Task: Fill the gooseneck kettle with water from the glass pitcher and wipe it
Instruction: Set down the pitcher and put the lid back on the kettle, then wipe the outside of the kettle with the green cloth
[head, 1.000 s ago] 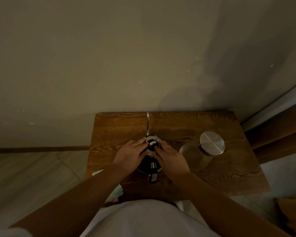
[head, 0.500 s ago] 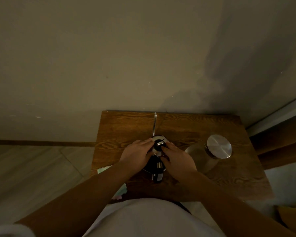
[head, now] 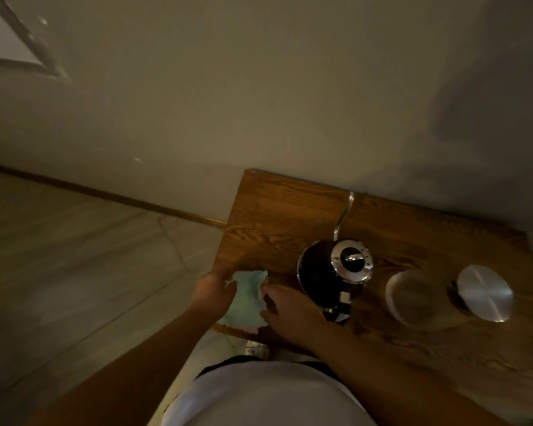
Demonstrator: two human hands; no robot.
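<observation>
Both hands, left hand (head: 211, 292) and right hand (head: 285, 305), pinch the green cloth (head: 246, 299). Lidded gooseneck kettle (head: 336, 269) stands just right of the right hand. Risk: a hasty wipe could tip it against the glass pitcher (head: 413, 299).

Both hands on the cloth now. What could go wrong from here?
1. The black gooseneck kettle with chrome lid stands right beside the right hand; a careless wipe might knock it and spill.
2. The pale green cloth overhangs the wooden table's near edge; it could drop.
3. The glass pitcher stands close to the kettle.
</observation>
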